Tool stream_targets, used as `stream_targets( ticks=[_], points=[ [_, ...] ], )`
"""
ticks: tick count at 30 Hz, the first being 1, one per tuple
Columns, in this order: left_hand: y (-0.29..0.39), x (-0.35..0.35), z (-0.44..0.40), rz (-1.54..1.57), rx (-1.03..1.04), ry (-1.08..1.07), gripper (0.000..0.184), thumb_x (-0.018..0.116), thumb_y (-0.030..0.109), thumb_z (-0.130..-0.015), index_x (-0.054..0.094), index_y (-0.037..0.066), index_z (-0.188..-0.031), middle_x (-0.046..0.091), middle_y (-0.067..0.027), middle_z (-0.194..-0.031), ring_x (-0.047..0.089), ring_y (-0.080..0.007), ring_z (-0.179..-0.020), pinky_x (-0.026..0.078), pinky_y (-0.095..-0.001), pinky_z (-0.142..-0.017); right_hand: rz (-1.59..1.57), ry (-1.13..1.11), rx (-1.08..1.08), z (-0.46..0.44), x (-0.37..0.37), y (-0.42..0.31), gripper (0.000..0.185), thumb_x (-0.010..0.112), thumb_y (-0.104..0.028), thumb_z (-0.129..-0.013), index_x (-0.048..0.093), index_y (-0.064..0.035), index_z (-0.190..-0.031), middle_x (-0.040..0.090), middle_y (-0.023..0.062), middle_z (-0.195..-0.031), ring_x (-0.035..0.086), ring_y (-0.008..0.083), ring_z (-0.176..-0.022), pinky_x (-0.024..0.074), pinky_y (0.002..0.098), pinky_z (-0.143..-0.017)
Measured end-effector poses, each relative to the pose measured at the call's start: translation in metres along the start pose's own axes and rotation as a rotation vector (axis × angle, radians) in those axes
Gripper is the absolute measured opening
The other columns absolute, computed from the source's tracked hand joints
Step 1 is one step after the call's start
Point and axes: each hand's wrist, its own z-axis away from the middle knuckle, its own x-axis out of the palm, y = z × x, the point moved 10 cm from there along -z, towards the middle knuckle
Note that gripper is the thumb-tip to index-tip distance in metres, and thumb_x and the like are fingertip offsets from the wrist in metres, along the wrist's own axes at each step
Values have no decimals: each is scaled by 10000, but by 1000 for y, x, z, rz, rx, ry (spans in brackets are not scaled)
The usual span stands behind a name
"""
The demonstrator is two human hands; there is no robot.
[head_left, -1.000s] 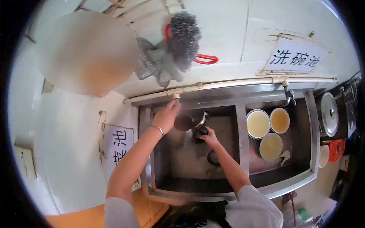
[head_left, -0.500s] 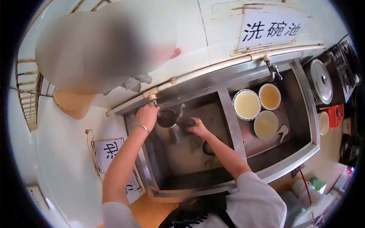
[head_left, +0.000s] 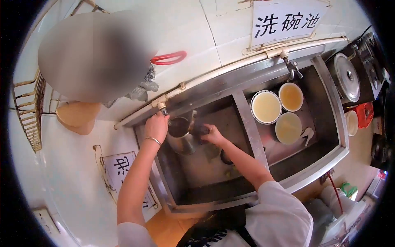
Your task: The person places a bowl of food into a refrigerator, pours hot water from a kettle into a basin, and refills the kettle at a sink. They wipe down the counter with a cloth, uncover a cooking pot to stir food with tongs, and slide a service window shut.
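Fingers of the right hand [head_left: 213, 136] are closed around the dark handle [head_left: 200, 129] of a shiny metal jug [head_left: 183, 144]. That is how it looks from the head camera, the only view. The left hand [head_left: 157, 125] is up at the near tap [head_left: 163, 110], under the long pipe [head_left: 222, 75]. Its fingers are bent and touch the tap, but the back of the hand hides them, so I cannot tell how tightly they are closed.

The jug is in the left side of the sink [head_left: 205, 168], just below the left hand, with its mouth facing up. I cannot tell if its bottom touches the sink floor, or if water is running into it. A dark round thing [head_left: 226, 156] lies near the right arm. On the other side of the sink wall [head_left: 252, 121] are three bowls of yellowish stuff, one of them a white-rimmed bowl [head_left: 266, 107], and a white spoon [head_left: 307, 135].

What could go wrong? If the handle is wet, the jug could slip and tip. If the tap is turned too far, water could splash on the hands. If the jug gets too full, it could spill and feel heavy for one hand.
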Motion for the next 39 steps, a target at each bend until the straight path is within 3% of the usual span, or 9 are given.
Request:
stream_targets(
  ticks=[3,6,9,12,21,28,35,37,39],
  points=[
    [0,1,-1,-5,1,-6,297,511,272,-833,535,-17,-772,594,-199,-706,595,-335,-659,485,-396,-605,-46,-14,-80,-7,2,6,481,628,22,-633,491,36,-1093,603,69,-820,582,116,-659,483,247,-554],
    [-2,1,0,48,-61,-44,300,497,276,-842,547,-13,-777,595,-193,-761,581,-339,-712,465,-417,-656,-173,8,-4,-11,0,25,470,664,-11,-587,536,30,-1037,587,93,-857,552,165,-757,457,289,-674],
    [0,-3,1,50,-87,-42,299,498,273,-841,557,-13,-782,596,-192,-770,580,-340,-718,465,-419,-654,-162,-12,-12,-11,2,25,498,667,-24,-585,532,28,-1062,594,94,-871,555,170,-769,459,289,-684],
    [0,0,0,34,-70,-40,309,493,277,-842,562,-19,-788,594,-195,-774,576,-349,-730,463,-424,-659,-56,-39,-61,-9,4,15,412,608,26,-641,525,11,-1044,597,46,-835,549,93,-678,460,239,-594],
    [7,-7,2,-7,-50,8,281,481,259,-849,561,2,-767,594,-190,-702,590,-337,-676,474,-415,-616,-10,33,-250,7,-3,-23,395,615,-10,-623,543,14,-1010,577,47,-820,540,121,-711,457,260,-595],
    [2,4,0,-38,-52,-21,287,465,257,-857,551,6,-748,584,-185,-678,579,-344,-652,467,-414,-598,-94,-54,-25,11,5,-22,360,641,-6,-564,581,-9,-919,596,28,-738,521,109,-668,447,277,-644],
    [8,-5,2,-22,-31,22,285,466,250,-855,556,1,-752,587,-196,-690,583,-341,-661,468,-418,-607,-160,-91,-54,9,13,-18,366,645,-9,-578,582,0,-939,600,37,-737,525,118,-660,449,283,-638],
    [8,-4,2,-24,-47,6,287,467,251,-855,558,-1,-752,589,-198,-690,584,-342,-659,469,-418,-609,-108,-12,-161,9,8,-22,357,591,-35,-607,556,16,-959,563,43,-729,542,119,-577,459,256,-499],
    [9,-5,2,-24,-56,-7,289,468,251,-854,560,-2,-751,591,-199,-690,586,-343,-657,470,-419,-610,-83,-1,-87,14,6,-26,367,623,-27,-592,574,9,-954,592,50,-752,547,128,-627,456,271,-575]
  ],
)
